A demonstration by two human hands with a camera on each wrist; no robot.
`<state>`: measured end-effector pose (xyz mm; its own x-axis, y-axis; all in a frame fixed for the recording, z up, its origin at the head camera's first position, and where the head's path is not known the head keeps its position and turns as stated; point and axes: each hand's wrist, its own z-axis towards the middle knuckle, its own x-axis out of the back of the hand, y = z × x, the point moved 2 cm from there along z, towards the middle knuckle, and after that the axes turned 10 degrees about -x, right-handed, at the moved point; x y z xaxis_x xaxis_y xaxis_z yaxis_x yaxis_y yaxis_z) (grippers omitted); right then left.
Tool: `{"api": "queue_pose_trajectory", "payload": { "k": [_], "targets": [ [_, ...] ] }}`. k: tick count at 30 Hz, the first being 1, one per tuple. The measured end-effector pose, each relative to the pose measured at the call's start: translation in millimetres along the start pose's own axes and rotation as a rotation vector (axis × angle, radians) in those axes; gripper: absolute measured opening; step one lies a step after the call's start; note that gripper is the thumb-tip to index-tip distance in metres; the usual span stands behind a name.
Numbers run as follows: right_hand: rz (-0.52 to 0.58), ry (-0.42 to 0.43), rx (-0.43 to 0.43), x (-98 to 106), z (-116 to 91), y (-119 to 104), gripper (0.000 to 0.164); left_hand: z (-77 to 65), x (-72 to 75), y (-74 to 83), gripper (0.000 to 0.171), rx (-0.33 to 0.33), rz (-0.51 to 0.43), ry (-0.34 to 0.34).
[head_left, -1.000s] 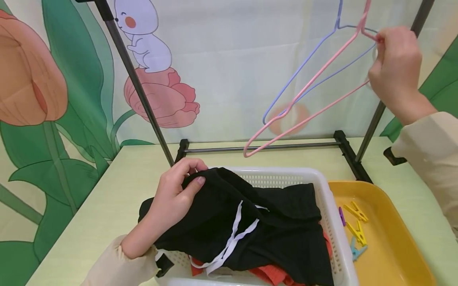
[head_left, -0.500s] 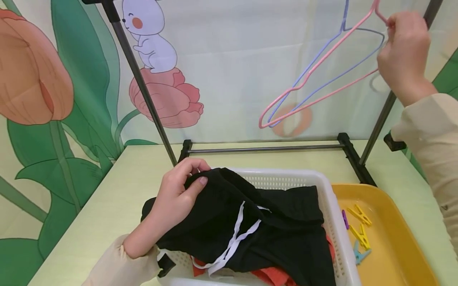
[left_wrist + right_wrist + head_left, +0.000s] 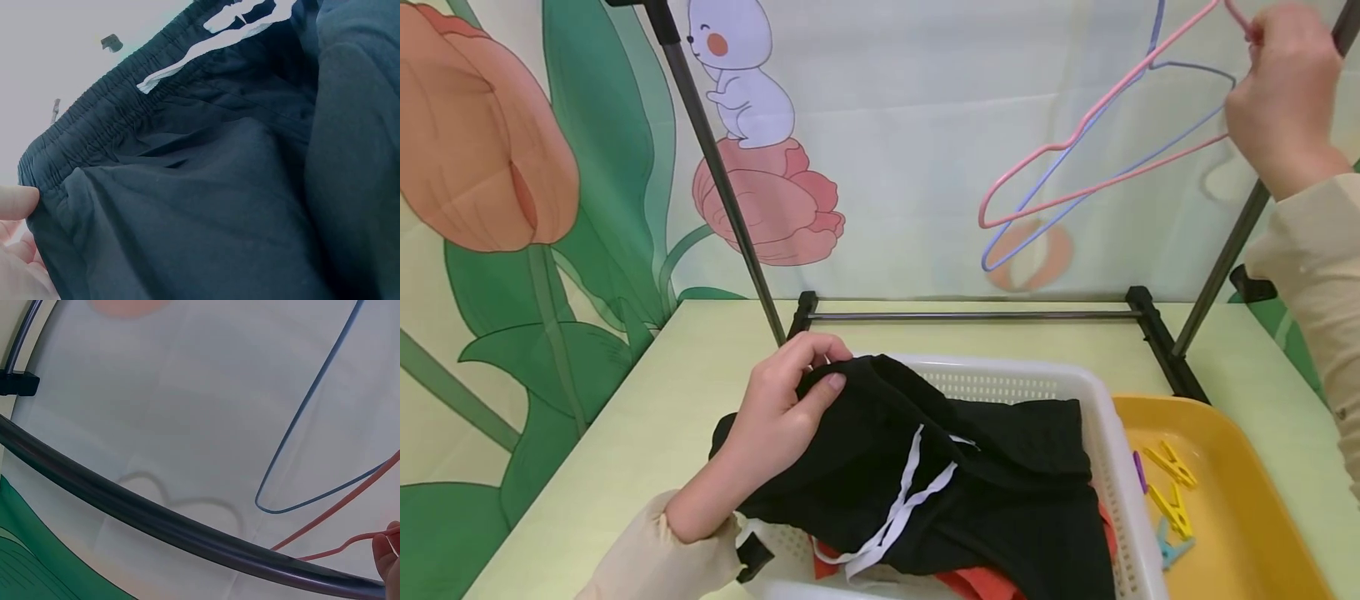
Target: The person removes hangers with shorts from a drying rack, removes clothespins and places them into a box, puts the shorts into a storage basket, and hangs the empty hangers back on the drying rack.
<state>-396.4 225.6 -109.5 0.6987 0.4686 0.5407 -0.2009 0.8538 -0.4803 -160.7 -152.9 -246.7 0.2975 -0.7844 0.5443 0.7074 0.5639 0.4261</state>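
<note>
Black drawstring shorts [image 3: 1015, 500] lie bunched over a white basket [image 3: 1067, 379], their white cords hanging loose. My left hand [image 3: 782, 417] pinches the waistband edge between thumb and fingers; the left wrist view shows the thumb on the gathered elastic waistband [image 3: 106, 106]. High on the right, my right hand [image 3: 1285, 92] grips a pink hanger [image 3: 1105, 100] by its shoulder wire. Behind it hangs a blue hanger [image 3: 1187, 129], overlapped by the pink one in the head view. The pink hanger's hook is out of frame at the top.
A dark rack frame with slanted poles [image 3: 715, 167] and a low crossbar [image 3: 970, 316] stands behind the basket. Right of the basket is a yellow tray [image 3: 1247, 500] with several clothespins [image 3: 1171, 508]. Red cloth [image 3: 977, 582] shows under the shorts.
My right hand has raised the pink hanger and carried it slightly right. The blue hanger has swung a little. My left hand keeps its hold on the shorts; the head view has shifted slightly.
</note>
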Motion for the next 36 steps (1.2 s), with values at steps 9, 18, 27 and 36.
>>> {"api": "queue_pose_trajectory", "payload": {
  "k": [9, 18, 27, 36],
  "targets": [
    [0.021, 0.006, -0.015, -4.7, -0.9, 14.0, 0.029, -0.7, 0.7, 2.0, 0.021, 0.000, -0.004, -0.004],
    [-0.010, -0.030, -0.025, -16.5, -6.1, 26.7, 0.030, -1.0, 0.8, 3.0, 0.021, -0.003, 0.001, 0.000],
    [-0.020, -0.013, -0.035, -19.2, -14.7, 33.0, 0.031, -0.2, 1.3, 3.2, 0.021, -0.004, 0.001, -0.008],
    [-0.048, -0.007, -0.018, -16.3, -18.1, 32.6, 0.032, -1.3, 1.3, 1.6, 0.021, 0.027, 0.005, -0.065]
  ]
}}
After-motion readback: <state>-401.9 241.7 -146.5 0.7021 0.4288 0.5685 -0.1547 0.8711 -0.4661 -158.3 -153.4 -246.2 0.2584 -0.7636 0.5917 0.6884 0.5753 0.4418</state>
